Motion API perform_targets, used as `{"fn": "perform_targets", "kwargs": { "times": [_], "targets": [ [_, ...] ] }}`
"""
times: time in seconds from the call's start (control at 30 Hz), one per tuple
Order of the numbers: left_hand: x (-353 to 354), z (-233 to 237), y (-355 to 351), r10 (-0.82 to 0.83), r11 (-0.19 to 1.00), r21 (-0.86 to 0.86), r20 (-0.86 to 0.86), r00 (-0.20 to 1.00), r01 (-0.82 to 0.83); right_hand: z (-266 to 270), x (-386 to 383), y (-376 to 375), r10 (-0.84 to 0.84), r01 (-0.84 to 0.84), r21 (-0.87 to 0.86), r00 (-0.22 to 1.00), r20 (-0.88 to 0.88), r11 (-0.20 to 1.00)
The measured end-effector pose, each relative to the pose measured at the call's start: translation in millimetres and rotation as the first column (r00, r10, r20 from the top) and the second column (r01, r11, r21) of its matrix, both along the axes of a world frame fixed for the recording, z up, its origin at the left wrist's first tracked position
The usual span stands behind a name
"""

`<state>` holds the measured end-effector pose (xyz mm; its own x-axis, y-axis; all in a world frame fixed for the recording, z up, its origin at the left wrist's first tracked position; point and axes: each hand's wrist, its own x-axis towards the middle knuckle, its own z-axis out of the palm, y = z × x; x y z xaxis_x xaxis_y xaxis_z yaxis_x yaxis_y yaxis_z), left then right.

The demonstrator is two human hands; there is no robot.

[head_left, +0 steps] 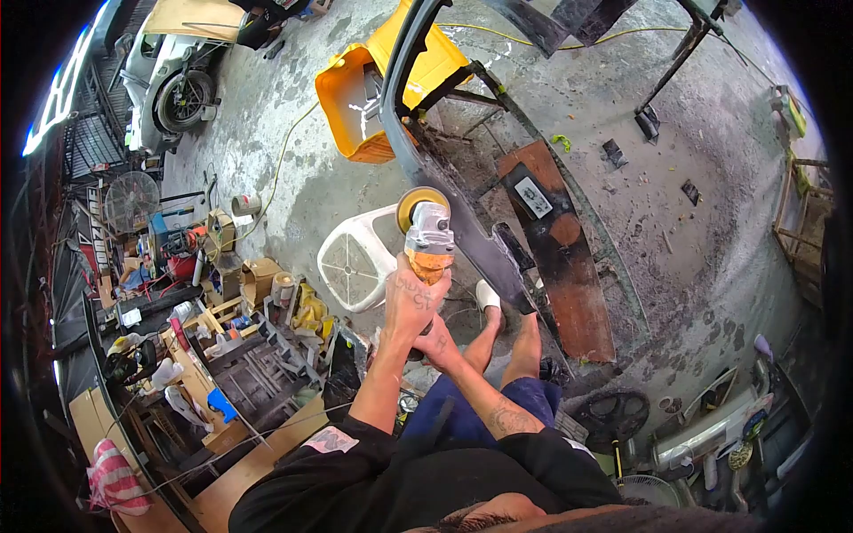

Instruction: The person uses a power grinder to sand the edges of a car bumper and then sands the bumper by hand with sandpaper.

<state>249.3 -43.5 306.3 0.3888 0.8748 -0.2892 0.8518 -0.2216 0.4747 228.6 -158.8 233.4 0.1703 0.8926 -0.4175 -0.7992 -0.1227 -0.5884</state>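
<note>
An angle grinder (430, 238) with a round tan disc (414, 210) is held upright in the middle of the view. My left hand (413, 298) wraps round its orange body, just below the metal head. Lower down, my right hand (435, 342) is closed round the rear part of the same grinder. The disc lies at the edge of a long, dark, curved panel (471, 226); whether they touch I cannot tell. Under the panel stands a rusty brown board (569, 275) on a metal frame, with a white rectangular block (533, 197) on it.
A white plastic stool (351, 266) stands left of the grinder. Beyond it are yellow containers (333, 107) and a yellow hose (283, 169). Boxes, tools and scrap crowd the left side, near a fan (132, 197). A vehicle (164, 84) stands upper left; wheel-like parts (613, 413) lie lower right.
</note>
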Motion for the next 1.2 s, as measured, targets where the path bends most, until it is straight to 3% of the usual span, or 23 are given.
{"fn": "perform_targets", "kwargs": {
  "times": [0.07, 0.13, 0.27, 0.37, 0.57, 0.8, 0.9, 0.97, 1.1, 1.17, 1.2],
  "targets": [
    [-1.1, -1.7, 0.3, 0.000, 1.000, -0.007, 0.035, 0.999, 0.001, -3.0, -0.5, -0.9, 0.002, -0.002, -0.008, 1.000, -0.015, 1.000],
    [-5.3, -2.5, -0.8, 0.010, 1.000, -0.013, 0.062, 0.998, -0.010, -6.4, -0.1, -1.1, 0.125, -0.126, -0.049, 0.992, -0.024, 0.991],
    [-17.5, 1.2, -9.2, 0.110, 0.992, -0.063, 0.086, 0.990, -0.105, -1.0, -6.4, -3.3, 0.060, -0.058, -0.027, 0.995, 0.083, 0.998],
    [-31.5, 4.0, -12.4, 0.105, 0.994, -0.037, 0.074, 0.992, -0.102, -2.7, -17.5, -6.9, 0.034, -0.035, 0.027, 0.999, 0.023, 0.999],
    [-52.5, 18.3, -15.1, 0.124, 0.991, -0.088, 0.254, 0.959, -0.105, -0.3, -39.4, -6.5, 0.085, -0.089, 0.027, 0.989, 0.122, 0.996],
    [-88.1, 32.9, -7.3, 0.117, 0.991, -0.090, 0.300, 0.947, -0.094, 15.9, -67.8, 1.1, 0.065, -0.069, 0.023, 0.986, 0.154, 0.997],
    [-104.1, 55.1, -3.4, 0.091, 0.994, -0.091, 0.424, 0.901, -0.058, 35.7, -74.0, 6.7, 0.110, -0.118, 0.028, 0.974, 0.197, 0.993],
    [-116.6, 72.4, -2.5, 0.186, 0.974, -0.202, 0.459, 0.869, -0.102, 51.3, -83.5, 7.0, 0.125, -0.131, 0.019, 0.972, 0.201, 0.991],
    [-149.8, 86.1, 1.1, 0.239, 0.970, -0.183, 0.587, 0.773, -0.161, 75.2, -97.4, 19.9, 0.009, -0.039, 0.130, 0.974, 0.225, 0.991],
    [-158.8, 104.3, 3.0, 0.241, 0.970, -0.173, 0.634, 0.735, -0.168, 94.1, -95.6, 26.7, 0.105, -0.158, 0.112, 0.919, 0.380, 0.981],
    [-165.6, 104.3, 4.7, 0.278, 0.961, -0.195, 0.656, 0.702, -0.198, 103.5, -92.4, 27.9, 0.175, -0.226, 0.125, 0.929, 0.328, 0.966]
  ]
}}
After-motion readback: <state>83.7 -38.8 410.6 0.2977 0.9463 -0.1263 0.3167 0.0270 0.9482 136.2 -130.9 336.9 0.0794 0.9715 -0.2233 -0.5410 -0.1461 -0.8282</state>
